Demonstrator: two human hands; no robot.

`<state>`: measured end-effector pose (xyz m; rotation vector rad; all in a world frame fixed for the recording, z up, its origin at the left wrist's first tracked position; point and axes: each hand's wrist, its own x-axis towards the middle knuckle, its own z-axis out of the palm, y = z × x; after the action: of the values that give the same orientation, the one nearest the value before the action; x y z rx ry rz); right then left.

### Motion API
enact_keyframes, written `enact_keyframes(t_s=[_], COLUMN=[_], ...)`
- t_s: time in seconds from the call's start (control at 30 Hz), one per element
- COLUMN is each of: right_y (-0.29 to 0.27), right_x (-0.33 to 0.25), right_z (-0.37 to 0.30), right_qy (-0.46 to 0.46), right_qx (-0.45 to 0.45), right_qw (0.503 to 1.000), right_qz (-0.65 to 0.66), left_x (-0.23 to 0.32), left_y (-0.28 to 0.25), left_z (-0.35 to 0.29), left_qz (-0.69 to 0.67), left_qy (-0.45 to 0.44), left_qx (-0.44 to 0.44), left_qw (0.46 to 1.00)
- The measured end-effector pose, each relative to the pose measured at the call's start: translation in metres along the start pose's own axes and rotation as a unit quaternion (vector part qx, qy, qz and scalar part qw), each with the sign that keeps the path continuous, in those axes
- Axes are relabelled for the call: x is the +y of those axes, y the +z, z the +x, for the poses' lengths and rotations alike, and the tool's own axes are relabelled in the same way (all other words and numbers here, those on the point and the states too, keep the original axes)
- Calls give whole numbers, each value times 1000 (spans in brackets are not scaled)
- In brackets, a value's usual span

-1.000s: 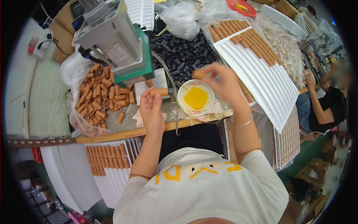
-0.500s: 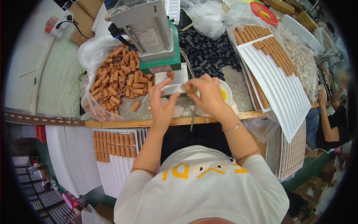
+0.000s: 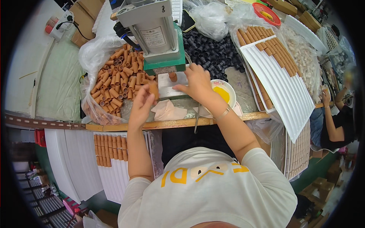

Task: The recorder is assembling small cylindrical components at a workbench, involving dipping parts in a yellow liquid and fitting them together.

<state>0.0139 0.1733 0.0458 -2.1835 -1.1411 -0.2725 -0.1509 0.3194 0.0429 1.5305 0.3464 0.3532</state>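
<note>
My left hand (image 3: 141, 104) is closed around a brown tube (image 3: 153, 90), held upright just left of the machine's pale metal plate (image 3: 164, 88). A short brown piece (image 3: 173, 77) stands on that plate, under the green head (image 3: 165, 67) of a grey press (image 3: 154, 36). My right hand (image 3: 197, 83) lies over the right side of the plate, fingers apart, thumb pointing left below the short piece. Nothing shows in its grasp; the fingertips are partly hidden beside the press. A folded pale cloth (image 3: 167, 110) rests in front of the plate.
Loose brown tubes (image 3: 118, 78) fill a plastic bag at left; black fittings (image 3: 213, 51) pile up behind right. A bowl of yellow stuff (image 3: 222, 93) stands by my right wrist. White ridged trays (image 3: 279, 91) hold tubes at right, another (image 3: 118, 176) below left. A co-worker (image 3: 336, 121) sits far right.
My hands, together in front of the press before, have parted. The left has moved left and down, now with a tube; the right has moved up over the plate and shows no tube.
</note>
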Motion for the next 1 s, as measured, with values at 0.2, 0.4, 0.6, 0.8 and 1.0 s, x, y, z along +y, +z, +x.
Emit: enact_keyframes(t_s=[0.2, 0.4, 0.6, 0.8, 1.0], right_y=[-51, -62, -67, -68, -48], right_x=[-6, 5, 32, 122, 149], right_z=[-54, -73, -69, -29, -4], right_qy=[48, 57, 34, 258, 268], right_qx=[-159, -91, -34, -69, -192], right_qw=[917, 951, 980, 963, 944], right_qz=[362, 290, 191, -44, -35], left_x=[3, -11, -10, -20, -23], left_y=[56, 100, 98, -25, -54], left_z=[-21, -20, -20, -25, -35], left_qz=[-112, 66, 285, 480, 616], left_qy=[-78, 13, 159, 125, -82], left_qx=[-132, -7, 35, 246, 147], left_qw=[982, 998, 945, 833, 769])
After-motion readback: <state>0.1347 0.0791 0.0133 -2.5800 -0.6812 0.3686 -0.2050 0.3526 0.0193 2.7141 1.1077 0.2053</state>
